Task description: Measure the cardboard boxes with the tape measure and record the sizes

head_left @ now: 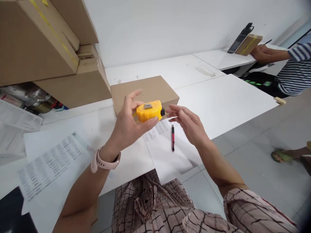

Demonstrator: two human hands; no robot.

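A yellow tape measure (pixel 149 111) with a metal clip and a black part at its right end is held in my left hand (pixel 130 121), thumb below and fingers behind. My right hand (pixel 188 124) is just right of it, fingers stretched out and apart from the case as far as I can see. Behind the tape measure a flat closed cardboard box (pixel 143 87) lies on the white table. Under my hands rests a printed sheet (pixel 161 155), with a red and black pen (pixel 173 137) lying on it.
Large cardboard boxes (pixel 36 42) are stacked at the back left. More printed papers (pixel 52 161) lie on the left of the table (pixel 233 97). On the far right, a person in a striped shirt (pixel 296 71) sits near a black bottle (pixel 240 37) and a small carton (pixel 249 44).
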